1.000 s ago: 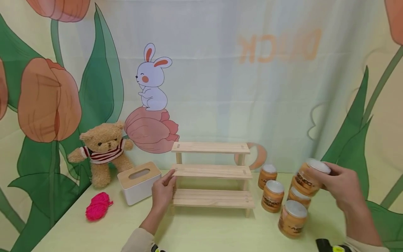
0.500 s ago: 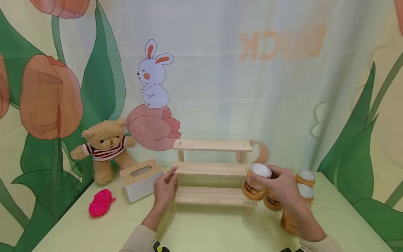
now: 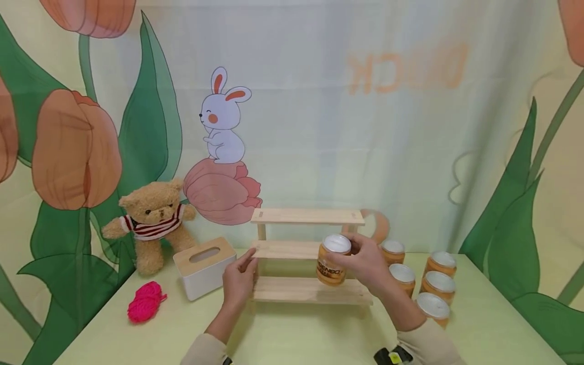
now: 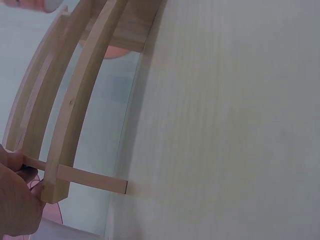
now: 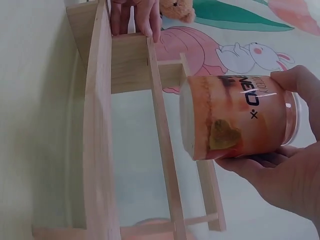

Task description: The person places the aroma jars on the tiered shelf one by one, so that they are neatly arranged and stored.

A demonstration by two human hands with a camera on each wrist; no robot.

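My right hand (image 3: 367, 261) grips an orange jar (image 3: 332, 271) with a clear lid and dark lettering. The jar is held upright in front of the middle and lowest boards of a three-step wooden shelf (image 3: 310, 215). In the right wrist view thumb and fingers wrap the jar (image 5: 245, 117) near its lid, and its white base shows clear of the boards. My left hand (image 3: 238, 280) holds the left end of the shelf by its middle board. In the left wrist view the curled fingers of that hand (image 4: 20, 195) are at the board ends and side support.
Several similar jars (image 3: 438, 284) stand in two rows right of the shelf. On the left are a white tissue box (image 3: 207, 276) with a wooden top, a pink yarn bundle (image 3: 147, 302) and a teddy bear (image 3: 152, 218). A printed curtain (image 3: 301, 126) hangs behind.
My right hand has carried the jar leftward from above the right-hand jars to the front of the shelf. The left hand keeps its place on the shelf's left end.
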